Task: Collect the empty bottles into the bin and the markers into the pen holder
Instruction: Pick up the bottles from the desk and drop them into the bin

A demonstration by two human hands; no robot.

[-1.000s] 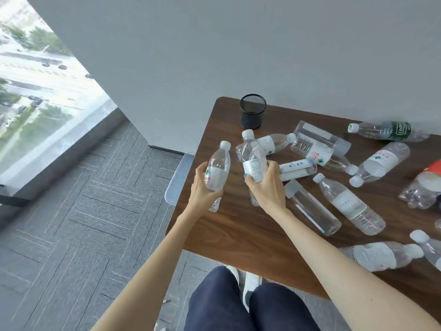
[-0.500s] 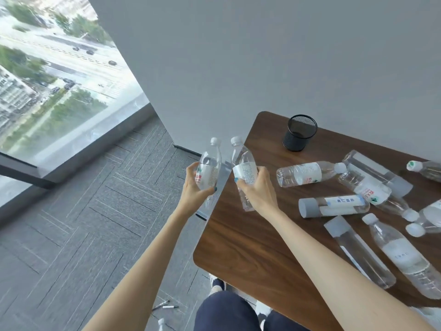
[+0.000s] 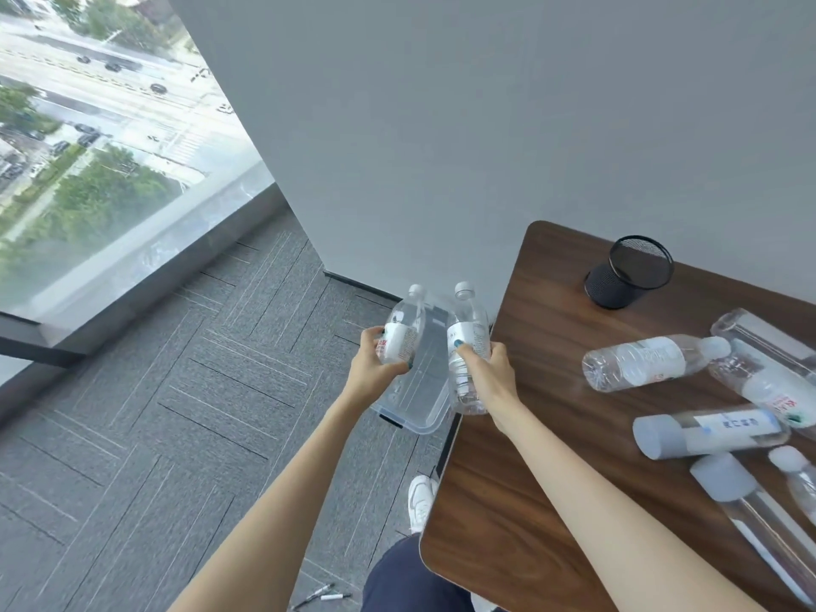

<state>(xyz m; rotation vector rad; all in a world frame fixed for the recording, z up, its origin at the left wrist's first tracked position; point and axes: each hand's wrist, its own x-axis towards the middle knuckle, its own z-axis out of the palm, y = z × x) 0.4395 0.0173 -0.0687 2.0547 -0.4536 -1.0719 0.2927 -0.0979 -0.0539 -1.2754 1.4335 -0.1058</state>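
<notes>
While both arms stretch out past the left edge of the table (image 3: 530,479), each hand has a bottle. The left hand (image 3: 373,371) is wrapped round the label of a clear white-capped bottle (image 3: 402,329), fingers curled behind it, thumb on the near side. The right hand (image 3: 492,377) grips a second bottle (image 3: 468,342) around its middle, thumb pressed on the white label. Both bottles stand nearly upright, caps up, side by side and close together; whether they touch, I cannot tell. They hang right over the bin (image 3: 419,417), a clear plastic tub sitting on the grey carpet (image 3: 176,413) just beside the table's edge.

Over on the wooden top, the pen holder (image 3: 627,273), black mesh, stands upright near the far corner, close to the wall. To its right, more bottles lie on their sides: a white-labelled bottle (image 3: 649,362) with its cap pointing right; a red-printed bottle (image 3: 768,386) just beyond it; a grey-capped bottle (image 3: 706,435) with a blue-and-white label nearer the person; another grey-capped one (image 3: 750,514) running off toward the lower right.

Down at the bottom edge, two markers (image 3: 320,594) lie on the carpet beside the person's dark trouser leg; a white shoe (image 3: 419,501) shows beside the table's edge.
</notes>
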